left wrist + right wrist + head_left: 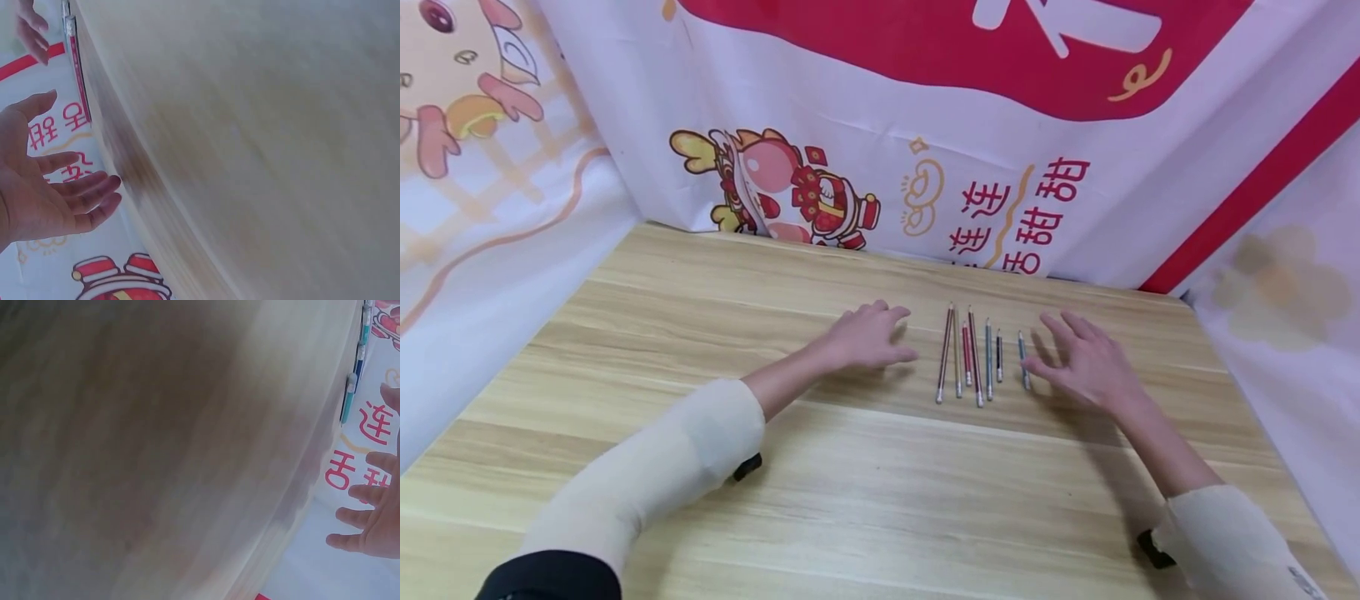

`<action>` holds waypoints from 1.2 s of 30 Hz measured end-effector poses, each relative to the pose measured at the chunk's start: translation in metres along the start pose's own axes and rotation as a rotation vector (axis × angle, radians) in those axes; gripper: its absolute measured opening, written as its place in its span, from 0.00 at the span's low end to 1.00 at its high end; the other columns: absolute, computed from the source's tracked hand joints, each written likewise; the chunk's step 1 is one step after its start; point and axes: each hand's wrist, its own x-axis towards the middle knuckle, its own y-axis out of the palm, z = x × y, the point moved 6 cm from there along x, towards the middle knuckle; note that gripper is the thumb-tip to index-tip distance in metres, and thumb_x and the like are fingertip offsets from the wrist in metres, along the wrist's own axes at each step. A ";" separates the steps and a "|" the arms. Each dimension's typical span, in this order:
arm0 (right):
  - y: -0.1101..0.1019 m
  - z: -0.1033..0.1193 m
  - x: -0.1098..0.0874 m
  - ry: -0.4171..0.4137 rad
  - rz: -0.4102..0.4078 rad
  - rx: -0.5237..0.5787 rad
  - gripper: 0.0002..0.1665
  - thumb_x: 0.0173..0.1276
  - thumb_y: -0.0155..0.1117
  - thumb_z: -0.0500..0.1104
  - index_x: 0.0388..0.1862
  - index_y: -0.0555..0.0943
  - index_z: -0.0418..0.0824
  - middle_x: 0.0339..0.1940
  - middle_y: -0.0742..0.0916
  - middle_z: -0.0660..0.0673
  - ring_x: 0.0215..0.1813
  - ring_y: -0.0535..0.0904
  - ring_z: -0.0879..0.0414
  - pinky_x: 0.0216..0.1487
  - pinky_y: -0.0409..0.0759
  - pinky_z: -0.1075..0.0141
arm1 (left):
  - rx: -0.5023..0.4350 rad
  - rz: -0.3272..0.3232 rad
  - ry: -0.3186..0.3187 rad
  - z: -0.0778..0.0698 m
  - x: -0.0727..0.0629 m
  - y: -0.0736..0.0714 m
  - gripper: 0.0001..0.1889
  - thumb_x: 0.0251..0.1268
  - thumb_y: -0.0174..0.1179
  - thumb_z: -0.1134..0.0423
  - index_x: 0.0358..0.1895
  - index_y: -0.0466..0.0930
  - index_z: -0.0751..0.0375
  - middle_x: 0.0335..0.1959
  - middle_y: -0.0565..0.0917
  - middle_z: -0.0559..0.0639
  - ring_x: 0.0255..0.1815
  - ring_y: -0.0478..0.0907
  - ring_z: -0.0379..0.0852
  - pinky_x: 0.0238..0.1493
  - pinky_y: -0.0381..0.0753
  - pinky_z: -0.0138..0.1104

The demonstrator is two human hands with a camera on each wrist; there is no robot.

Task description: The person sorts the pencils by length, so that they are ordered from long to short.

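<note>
Plainly, we see the fingers of the left hand (868, 336) loosely parted and holding nothing, near the middle of the head frame; the right hand (1093, 364), further right, likewise has its fingers spread and grasps nothing; we cannot tell whether its thumb touches the blue pencil (1022, 348) just beside it; between the hands we find the row of pencils (974, 357), laid roughly side by side just right of centre, their white ends toward the bottom of the frame; beneath them we see the wooden table (880, 492); pale sleeves (662, 454) show lower left and lower right; across the top hangs a printed cloth (850, 108).
</note>
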 end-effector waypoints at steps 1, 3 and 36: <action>0.000 0.001 0.000 -0.002 -0.004 0.007 0.53 0.72 0.58 0.70 0.81 0.61 0.36 0.79 0.63 0.24 0.78 0.58 0.25 0.74 0.60 0.26 | -0.007 0.002 0.001 -0.002 0.001 0.001 0.42 0.69 0.66 0.41 0.79 0.64 0.59 0.71 0.72 0.65 0.69 0.72 0.61 0.70 0.76 0.58; 0.000 0.002 0.000 0.000 -0.008 0.023 0.53 0.72 0.59 0.69 0.81 0.62 0.36 0.79 0.63 0.24 0.77 0.59 0.25 0.74 0.61 0.26 | -0.016 0.006 0.003 -0.007 0.003 0.004 0.42 0.68 0.67 0.42 0.78 0.65 0.60 0.72 0.72 0.65 0.70 0.72 0.61 0.72 0.75 0.57; 0.002 0.034 0.006 -0.045 -0.053 0.319 0.34 0.69 0.72 0.53 0.63 0.80 0.30 0.51 0.87 0.30 0.49 0.85 0.38 0.51 0.88 0.42 | 0.029 0.018 -0.043 -0.047 0.040 0.031 0.37 0.64 0.72 0.49 0.72 0.72 0.62 0.62 0.78 0.59 0.53 0.78 0.51 0.53 0.88 0.42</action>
